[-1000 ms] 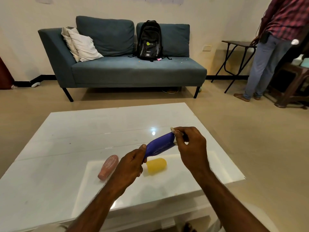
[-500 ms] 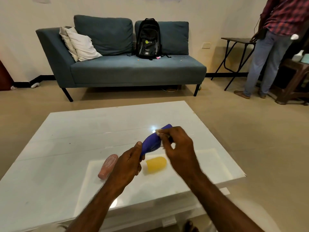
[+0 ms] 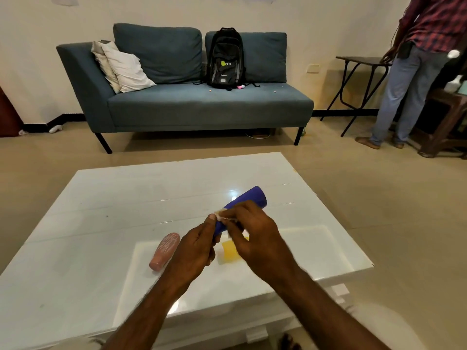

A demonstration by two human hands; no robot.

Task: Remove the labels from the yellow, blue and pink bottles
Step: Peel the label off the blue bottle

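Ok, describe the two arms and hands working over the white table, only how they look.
Both forearms are bare to the bottom of the frame, with no sleeves visible. The left hand and right hand wear no gloves, and no rings, watch or bands are visible. Short, pale fingernails show.

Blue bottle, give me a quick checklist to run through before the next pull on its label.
1. Blue bottle held off the table: ok, the left hand grips its lower end.
2. Right hand has the label: ok, its fingertips pinch a pale scrap at the bottle's side.
3. How much label remains: cannot tell, the hands cover the middle.
4. Pink bottle settled: ok, lying on the white table, apart from the hands.
5. Yellow bottle settled: ok, lying under the hands, partly hidden.
6. Cap on or off: cannot tell.
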